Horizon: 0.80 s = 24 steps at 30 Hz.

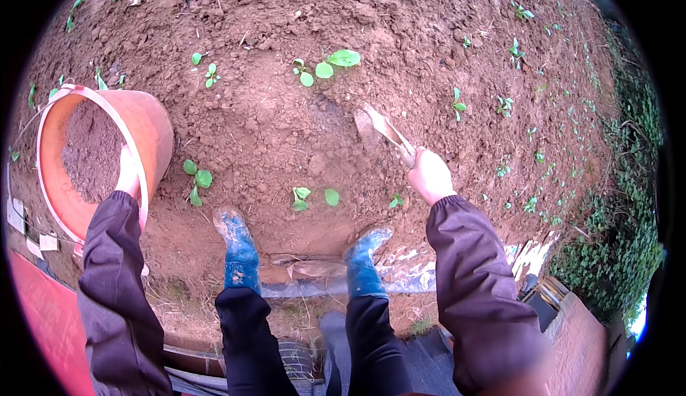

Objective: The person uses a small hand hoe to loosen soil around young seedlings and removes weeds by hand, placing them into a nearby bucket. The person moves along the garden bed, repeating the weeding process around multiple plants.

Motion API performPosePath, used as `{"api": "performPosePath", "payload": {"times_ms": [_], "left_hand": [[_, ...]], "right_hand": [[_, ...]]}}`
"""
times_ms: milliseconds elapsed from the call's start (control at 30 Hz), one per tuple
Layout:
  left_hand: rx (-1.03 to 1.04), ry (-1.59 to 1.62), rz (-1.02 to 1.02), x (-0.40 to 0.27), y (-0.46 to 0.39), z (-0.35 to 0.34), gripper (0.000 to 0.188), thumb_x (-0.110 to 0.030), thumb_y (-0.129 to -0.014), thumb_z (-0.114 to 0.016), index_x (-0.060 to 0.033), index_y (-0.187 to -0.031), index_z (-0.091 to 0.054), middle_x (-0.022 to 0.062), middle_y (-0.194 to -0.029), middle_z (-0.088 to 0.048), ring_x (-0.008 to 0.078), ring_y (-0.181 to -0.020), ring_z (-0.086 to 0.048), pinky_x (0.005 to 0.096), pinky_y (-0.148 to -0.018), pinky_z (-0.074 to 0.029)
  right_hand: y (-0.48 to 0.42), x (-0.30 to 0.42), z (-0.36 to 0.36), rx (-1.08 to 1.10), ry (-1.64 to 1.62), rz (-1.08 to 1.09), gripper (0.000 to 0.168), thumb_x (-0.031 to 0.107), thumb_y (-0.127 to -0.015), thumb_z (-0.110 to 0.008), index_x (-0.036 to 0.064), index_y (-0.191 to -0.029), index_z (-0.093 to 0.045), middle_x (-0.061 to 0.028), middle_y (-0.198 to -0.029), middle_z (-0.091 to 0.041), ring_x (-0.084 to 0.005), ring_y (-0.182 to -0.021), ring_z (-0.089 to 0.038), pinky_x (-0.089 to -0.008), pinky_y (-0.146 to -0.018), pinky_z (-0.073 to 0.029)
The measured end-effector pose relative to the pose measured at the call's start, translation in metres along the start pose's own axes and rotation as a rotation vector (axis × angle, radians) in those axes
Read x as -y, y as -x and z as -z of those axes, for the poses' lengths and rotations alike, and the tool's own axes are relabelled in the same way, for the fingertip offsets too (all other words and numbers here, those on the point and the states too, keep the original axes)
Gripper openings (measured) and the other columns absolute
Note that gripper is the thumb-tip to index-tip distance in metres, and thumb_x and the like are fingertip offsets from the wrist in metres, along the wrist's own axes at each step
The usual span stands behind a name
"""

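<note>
An orange plastic bucket (153,122) lies tipped at the left with its mouth towards me, and loose brown soil (91,152) shows inside. My left hand (128,173) reaches in over the rim; its fingers are partly hidden, so its hold cannot be told. My right hand (430,175) is closed around the handle of a soil-caked hand trowel (387,128). The trowel points up and left, its blade over or against the soil near a damp, darker patch (328,113). Leafy green seedlings (343,58) grow just above that patch.
More seedlings (198,179) stand near my blue muddy boots (239,246), with others across the bed. A plastic sheet edge (321,287) runs behind the boots. Dense green foliage (616,197) borders the right. A red surface (45,305) lies lower left, and a brownish board-like object (576,342) lower right.
</note>
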State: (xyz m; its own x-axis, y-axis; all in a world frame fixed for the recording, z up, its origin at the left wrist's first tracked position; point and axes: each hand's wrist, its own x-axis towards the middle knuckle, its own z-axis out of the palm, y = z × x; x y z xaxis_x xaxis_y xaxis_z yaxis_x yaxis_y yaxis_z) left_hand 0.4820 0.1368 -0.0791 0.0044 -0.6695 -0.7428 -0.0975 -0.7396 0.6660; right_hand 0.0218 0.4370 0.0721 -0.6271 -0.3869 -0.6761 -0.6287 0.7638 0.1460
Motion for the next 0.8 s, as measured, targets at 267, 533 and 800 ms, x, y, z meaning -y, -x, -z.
{"api": "performPosePath", "payload": {"times_ms": [267,533,800], "left_hand": [[-0.111,-0.266,-0.062,-0.050,0.018,0.025,0.026,-0.030,-0.093,-0.044,-0.0114,-0.081,-0.058,-0.0029,-0.058,-0.056,0.0030,-0.036,-0.038,0.0180,-0.030,-0.021],[-0.105,0.182,0.159,-0.075,0.050,0.021,0.035,-0.048,-0.081,-0.061,-0.0158,-0.081,-0.046,-0.0025,-0.068,-0.047,0.0050,-0.044,-0.038,0.0153,-0.030,-0.020],[0.023,0.767,0.024,-0.100,0.104,-0.012,0.026,-0.035,-0.087,-0.056,-0.0117,-0.083,-0.046,-0.0023,-0.067,-0.038,0.0051,-0.046,-0.032,0.0153,-0.030,-0.019]], "right_hand": [[0.015,-0.006,-0.006,-0.018,-0.172,0.043,0.019,0.007,-0.075,-0.053,-0.001,-0.093,-0.055,-0.0242,-0.084,-0.061,-0.0381,-0.084,-0.060,-0.0438,-0.073,-0.047],[0.014,-0.016,-0.015,-0.005,-0.221,0.017,0.022,0.011,-0.075,-0.054,0.000,-0.094,-0.056,-0.0235,-0.090,-0.061,-0.0379,-0.090,-0.059,-0.0437,-0.079,-0.046],[0.009,-0.018,0.000,-0.016,-0.205,0.006,0.027,0.012,-0.071,-0.060,0.001,-0.096,-0.059,-0.0223,-0.090,-0.062,-0.0363,-0.090,-0.060,-0.0432,-0.078,-0.047]]}}
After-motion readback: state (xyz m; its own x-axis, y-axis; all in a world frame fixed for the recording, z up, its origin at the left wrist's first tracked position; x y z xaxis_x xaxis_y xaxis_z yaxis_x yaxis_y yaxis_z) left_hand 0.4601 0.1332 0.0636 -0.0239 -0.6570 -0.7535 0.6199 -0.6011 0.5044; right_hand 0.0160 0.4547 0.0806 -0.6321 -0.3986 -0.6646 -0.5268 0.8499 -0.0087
